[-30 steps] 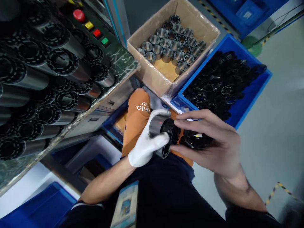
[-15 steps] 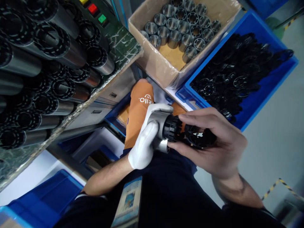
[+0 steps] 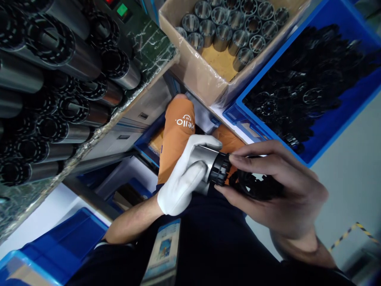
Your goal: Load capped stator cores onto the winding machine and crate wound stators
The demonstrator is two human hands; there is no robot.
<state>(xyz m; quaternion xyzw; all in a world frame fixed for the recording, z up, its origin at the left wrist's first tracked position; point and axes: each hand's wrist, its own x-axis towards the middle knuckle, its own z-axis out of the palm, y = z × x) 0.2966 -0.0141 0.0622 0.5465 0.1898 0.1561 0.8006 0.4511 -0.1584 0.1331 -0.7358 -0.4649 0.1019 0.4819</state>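
Note:
In a white glove, my left hand is closed around a shiny metal cylinder, which lies tilted above my lap. A black toothed plastic ring sits at the cylinder's right end. The thumb and fingertips of my bare right hand grip this ring from both sides. More black plastic rings are tucked inside the right palm, partly hidden by the fingers. Below the cylinder another metal surface shows; whether it is a second cylinder I cannot tell.
At left, a green worktop carries many metal cylinders with black ends. A cardboard box of bare cylinders stands ahead. Right of it is a blue bin heaped with black plastic rings. Another blue bin is at lower left.
Both hands have shifted slightly right with the cylinder and rings. The black ring stays at the cylinder's end, and the camera view has moved a little.

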